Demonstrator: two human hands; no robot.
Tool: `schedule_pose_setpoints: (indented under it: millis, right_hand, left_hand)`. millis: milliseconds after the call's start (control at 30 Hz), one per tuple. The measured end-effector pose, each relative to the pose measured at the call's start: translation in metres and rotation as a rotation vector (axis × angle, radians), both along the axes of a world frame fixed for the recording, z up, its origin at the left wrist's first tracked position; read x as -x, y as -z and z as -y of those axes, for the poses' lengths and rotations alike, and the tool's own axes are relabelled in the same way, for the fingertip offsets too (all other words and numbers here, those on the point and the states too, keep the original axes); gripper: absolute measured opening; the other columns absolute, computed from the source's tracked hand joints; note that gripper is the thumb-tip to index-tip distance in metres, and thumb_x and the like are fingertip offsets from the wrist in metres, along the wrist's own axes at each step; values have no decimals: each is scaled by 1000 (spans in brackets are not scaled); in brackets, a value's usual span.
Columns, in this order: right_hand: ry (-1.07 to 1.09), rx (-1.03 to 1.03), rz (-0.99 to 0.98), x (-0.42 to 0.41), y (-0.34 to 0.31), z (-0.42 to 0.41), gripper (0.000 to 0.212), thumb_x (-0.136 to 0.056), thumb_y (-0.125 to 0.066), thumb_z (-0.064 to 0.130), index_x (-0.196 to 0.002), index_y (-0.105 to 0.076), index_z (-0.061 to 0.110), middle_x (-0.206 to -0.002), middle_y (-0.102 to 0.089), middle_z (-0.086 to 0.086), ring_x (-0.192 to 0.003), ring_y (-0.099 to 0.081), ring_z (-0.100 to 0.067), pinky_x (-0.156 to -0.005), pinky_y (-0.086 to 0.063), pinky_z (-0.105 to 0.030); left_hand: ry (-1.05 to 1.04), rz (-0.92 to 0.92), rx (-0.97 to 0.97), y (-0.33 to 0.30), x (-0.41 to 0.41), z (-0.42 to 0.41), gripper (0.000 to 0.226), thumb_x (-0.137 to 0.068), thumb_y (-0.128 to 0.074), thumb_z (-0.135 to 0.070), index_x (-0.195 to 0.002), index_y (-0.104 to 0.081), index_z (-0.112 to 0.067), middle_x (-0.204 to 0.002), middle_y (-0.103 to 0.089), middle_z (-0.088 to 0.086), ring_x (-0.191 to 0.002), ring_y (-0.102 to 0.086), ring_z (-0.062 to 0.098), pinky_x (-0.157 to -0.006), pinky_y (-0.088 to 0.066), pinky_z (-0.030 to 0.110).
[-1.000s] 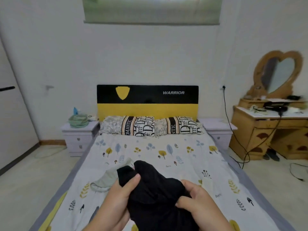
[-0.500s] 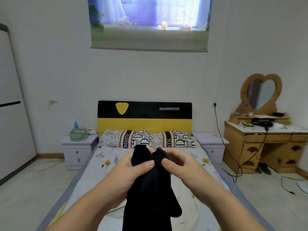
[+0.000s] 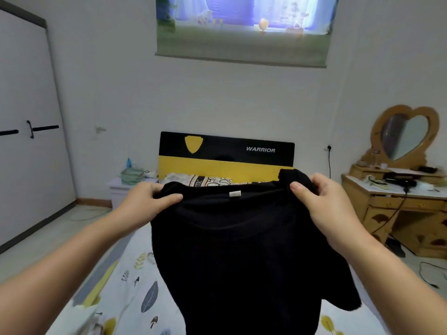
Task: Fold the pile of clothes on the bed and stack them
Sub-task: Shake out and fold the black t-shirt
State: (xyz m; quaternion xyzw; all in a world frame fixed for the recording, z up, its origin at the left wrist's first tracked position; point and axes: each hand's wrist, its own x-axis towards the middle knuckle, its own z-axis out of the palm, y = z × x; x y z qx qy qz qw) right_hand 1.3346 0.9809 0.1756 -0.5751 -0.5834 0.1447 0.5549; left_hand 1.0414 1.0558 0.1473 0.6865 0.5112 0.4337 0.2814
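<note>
You have spread the black shirt (image 3: 242, 250) from a bunched wad into a wide hang above the bed (image 3: 125, 286), neck label facing you. Keep both pinches level so it drops flat. Your left hand (image 3: 147, 204) and right hand (image 3: 321, 204) each grip a shoulder, thumbs in front, forearms outstretched.

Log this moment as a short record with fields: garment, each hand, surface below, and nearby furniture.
garment: black shirt, held up and spread by its top edge, small white tag facing the camera
left hand: pinches the shirt's left top corner
right hand: grips the right top corner, cloth bunched there
surface below: bed with leaf-print sheet
nearby furniture: nightstand left of the bed, wooden dresser with heart-shaped mirror on the right
</note>
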Motion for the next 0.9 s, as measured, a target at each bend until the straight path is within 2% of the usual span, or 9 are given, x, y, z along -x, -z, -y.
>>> schedule_pose_setpoints:
  millis: [67, 133, 200, 267, 367, 467, 567, 667, 900]
  right_hand:
    - [20, 15, 44, -5, -1, 0, 19, -88, -63, 23, -82, -57, 6, -73, -61, -8, -68, -57, -18, -57, -41, -29]
    - [36, 48, 95, -13, -3, 0, 22, -85, -66, 21, -79, -54, 3, -67, -57, -5, -61, -53, -14, -51, -40, -22]
    - [19, 94, 124, -22, -5, 3, 20, -82, -70, 16, -72, -55, 9, -63, -56, 0, -53, -50, -7, -45, -37, -13]
    - [24, 191, 202, -30, -6, 6, 14, -81, -71, 18, -72, -61, 15, -67, -63, -1, -56, -57, -7, -51, -41, -17]
    - [125, 272, 329, -40, -2, 6, 16, -85, -68, 22, -78, -66, 7, -77, -67, -14, -75, -65, -28, -67, -49, -35]
    - [200, 203, 302, -43, 9, 6, 15, -88, -63, 18, -77, -64, 8, -77, -65, -12, -79, -62, -30, -67, -46, -35]
    - [285, 140, 267, -46, 23, 7, 13, -90, -58, 15, -78, -61, 14, -75, -60, -2, -80, -57, -25, -68, -40, -32]
    - [341, 86, 259, -48, 37, 13, 12, -92, -53, 15, -82, -60, 15, -74, -58, 0, -79, -55, -25, -67, -41, -34]
    - [367, 18, 365, -63, 55, 39, 20, -97, -44, 20, -82, -51, 9, -66, -51, -7, -68, -50, -31, -54, -32, -35]
  left_hand:
    - [-27, -73, -39, -3, 9, -6, 36, -82, -67, -30, -51, -59, -15, -50, -54, -10, -54, -53, 8, -54, -36, 21]
    - [-23, -16, -29, -4, 15, -11, 32, -83, -66, -30, -63, -62, -6, -54, -58, -8, -57, -56, 7, -55, -39, 19]
    - [1, 111, 17, -8, 19, -13, 21, -84, -66, -29, -72, -66, -13, -54, -65, -12, -56, -62, 3, -49, -43, 12]
    - [20, 110, 59, -10, 23, -16, 16, -84, -66, -32, -76, -67, -17, -57, -68, -11, -56, -65, 4, -48, -47, 15]
    - [181, -89, 108, -12, 28, -19, 5, -84, -66, -18, -81, -67, -22, -68, -71, -14, -63, -68, 0, -50, -47, 9]
    - [398, -251, 235, -11, 32, -26, 29, -74, -71, 1, -88, -69, -24, -84, -74, -10, -75, -70, 3, -59, -49, 9]
    - [249, -428, 105, -2, 28, -35, 24, -73, -75, -2, -76, -68, -25, -66, -69, -17, -60, -63, -5, -52, -43, 4]
    - [73, -309, -28, 13, 21, -38, 35, -77, -64, 9, -56, -52, -15, -40, -50, -13, -37, -45, -2, -38, -30, 6]
    - [-106, 44, -71, 33, -1, -2, 31, -86, -55, 4, -63, -53, -15, -39, -50, -18, -36, -42, -6, -37, -30, 6]
